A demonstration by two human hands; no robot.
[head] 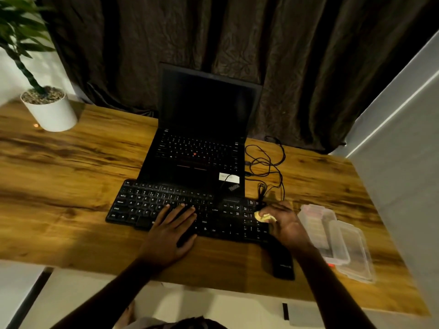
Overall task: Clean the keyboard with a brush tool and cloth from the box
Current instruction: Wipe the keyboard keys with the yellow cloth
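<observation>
Pinching a wadded yellow cloth (264,217) in the right hand (288,224), on the black keyboard (142,203) at its numpad end; leftward from that grip, along the long axis, the remaining keys; there too, left hand (171,233) spread flat, steadying; just rightward, clear plastic box (317,218).

the right hand (283,224) curls its fingers and thumb round a small yellowish cloth (264,217), the wad poking out on the left side of the grip, and its bare forearm runs back from the grip toward the body. off to the left of that grip, the left hand (169,233) lies palm down, fingers straight and spread, its bare forearm likewise angling back.
</observation>
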